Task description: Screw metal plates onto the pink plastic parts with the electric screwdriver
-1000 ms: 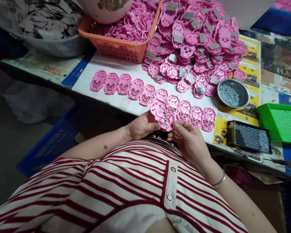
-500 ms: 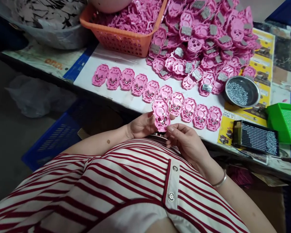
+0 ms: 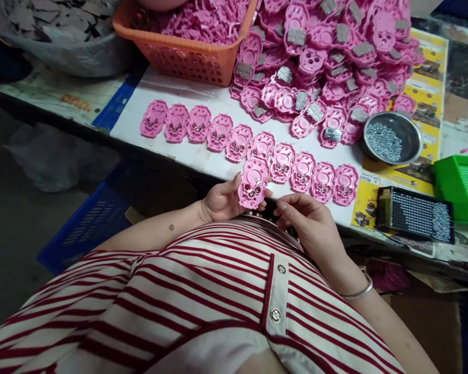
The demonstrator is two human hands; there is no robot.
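Observation:
My left hand point(image 3: 223, 200) holds a pink plastic casing point(image 3: 253, 182) by its edges, just in front of the table. Small shiny metal parts sit in the lower half of the casing. To its right is my right hand point(image 3: 310, 218), apart from the casing, with thumb and forefinger pinched together; whatever lies between the fingertips is too small to make out. Beyond both hands a slanting row of similar pink casings point(image 3: 198, 123) lies on the white table top, each with shiny metal bits inside.
A large heap of pink casings with grey plates point(image 3: 312, 62) rises behind the row. Left of it stand an orange basket point(image 3: 187, 59) of pink pieces and a grey tub point(image 3: 81, 57). At right are a metal bowl point(image 3: 411, 137) of screws, a black screw tray point(image 3: 413, 215) and a green tray point(image 3: 450, 192).
My right hand has drawn away from the pink casing, to the right. My left hand still holds the casing, now slightly further left. The whole view has shifted a little.

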